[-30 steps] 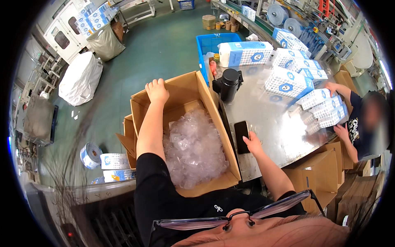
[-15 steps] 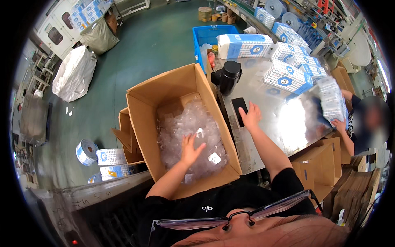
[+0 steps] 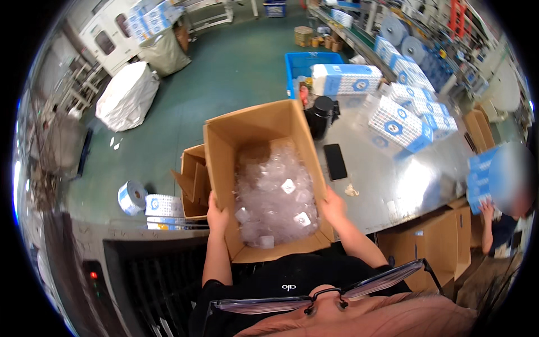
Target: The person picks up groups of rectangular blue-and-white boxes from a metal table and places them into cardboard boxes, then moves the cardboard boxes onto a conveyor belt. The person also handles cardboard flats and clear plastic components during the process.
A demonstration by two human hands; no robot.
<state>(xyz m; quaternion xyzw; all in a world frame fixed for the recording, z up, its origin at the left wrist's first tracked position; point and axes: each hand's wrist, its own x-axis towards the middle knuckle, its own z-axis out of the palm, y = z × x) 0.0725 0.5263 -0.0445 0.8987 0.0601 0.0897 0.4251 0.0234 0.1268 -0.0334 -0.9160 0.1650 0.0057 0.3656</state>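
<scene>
Left hand [image 3: 218, 217] and right hand [image 3: 333, 206] clasp cardboard box [image 3: 255, 126] by opposite walls, beside shiny metal table [image 3: 368, 205] holding black phone [image 3: 336, 162], green floor [image 3: 230, 73] beyond.

An open brown cardboard box [image 3: 255, 124] beside the table [image 3: 368, 196] holds clear plastic pieces [image 3: 275, 205].

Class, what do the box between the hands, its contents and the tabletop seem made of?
Box: apparently matt brown cardboard, with thin folded walls.
Contents: probably glossy plastic, being see-through with glints.
Tabletop: likely smooth metal, silvery grey with bright reflections.
</scene>
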